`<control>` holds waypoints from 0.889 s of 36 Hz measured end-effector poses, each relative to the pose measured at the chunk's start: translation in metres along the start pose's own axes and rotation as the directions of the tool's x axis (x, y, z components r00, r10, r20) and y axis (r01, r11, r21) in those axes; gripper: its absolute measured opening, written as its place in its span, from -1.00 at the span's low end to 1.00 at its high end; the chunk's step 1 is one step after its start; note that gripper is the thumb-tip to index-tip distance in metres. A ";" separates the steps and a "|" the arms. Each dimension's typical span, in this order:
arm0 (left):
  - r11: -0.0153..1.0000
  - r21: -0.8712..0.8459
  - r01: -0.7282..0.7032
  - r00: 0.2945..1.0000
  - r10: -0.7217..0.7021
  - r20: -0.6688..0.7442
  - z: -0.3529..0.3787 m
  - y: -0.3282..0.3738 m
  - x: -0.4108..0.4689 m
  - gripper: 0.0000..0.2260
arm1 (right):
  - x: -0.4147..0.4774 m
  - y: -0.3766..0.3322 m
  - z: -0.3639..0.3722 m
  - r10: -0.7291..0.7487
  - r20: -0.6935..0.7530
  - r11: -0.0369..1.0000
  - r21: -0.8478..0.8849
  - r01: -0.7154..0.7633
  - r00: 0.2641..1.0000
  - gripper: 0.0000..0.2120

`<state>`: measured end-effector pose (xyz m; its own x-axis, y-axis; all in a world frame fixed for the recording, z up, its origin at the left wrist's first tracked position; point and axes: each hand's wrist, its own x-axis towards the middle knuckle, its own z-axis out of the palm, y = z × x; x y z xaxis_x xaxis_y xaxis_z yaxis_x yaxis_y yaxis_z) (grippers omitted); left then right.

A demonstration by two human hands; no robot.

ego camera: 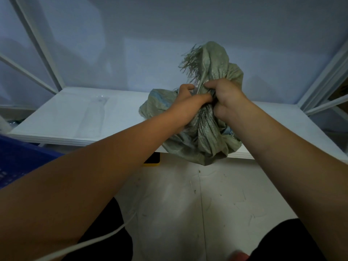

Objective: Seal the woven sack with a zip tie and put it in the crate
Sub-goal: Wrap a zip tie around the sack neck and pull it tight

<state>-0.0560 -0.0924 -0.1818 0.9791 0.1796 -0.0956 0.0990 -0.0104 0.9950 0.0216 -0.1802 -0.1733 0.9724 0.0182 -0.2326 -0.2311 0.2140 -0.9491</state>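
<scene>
Both hands, left hand (185, 102) and right hand (226, 98), clench the grey-green woven plastic sack's (205, 136) gathered neck; zip tie possibly hidden, blue plastic crate (20, 159) awaits.

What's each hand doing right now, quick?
Left hand: closed on the gathered neck of the woven sack.
Right hand: closed on the same neck, beside the left.

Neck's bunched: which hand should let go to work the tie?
Probably left: the right hand is fisted around the woven sack neck, while the left hand pinches at its side. No tie visible.
</scene>
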 end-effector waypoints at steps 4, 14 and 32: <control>0.998 0.068 -0.010 1.000 0.009 0.024 -0.003 0.003 -0.002 -0.26 | -0.012 -0.003 0.000 -0.006 0.007 1.000 -0.007 0.006 1.000 -0.37; 0.983 0.185 -0.009 0.998 -0.004 0.069 -0.005 0.000 0.002 -0.29 | -0.022 -0.003 -0.003 -0.039 -0.023 0.998 -0.054 0.038 0.999 -0.54; 0.897 0.316 -0.308 0.933 0.350 -0.083 -0.017 -0.012 0.011 -0.88 | -0.018 -0.011 -0.012 -0.165 -0.126 0.984 0.048 0.172 0.978 -0.50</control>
<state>-0.0496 -0.0735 -0.1946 0.9335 0.2459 0.2610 -0.1565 -0.3756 0.9135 0.0060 -0.1941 -0.1613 0.9853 -0.1403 -0.0977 -0.0585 0.2605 -0.9637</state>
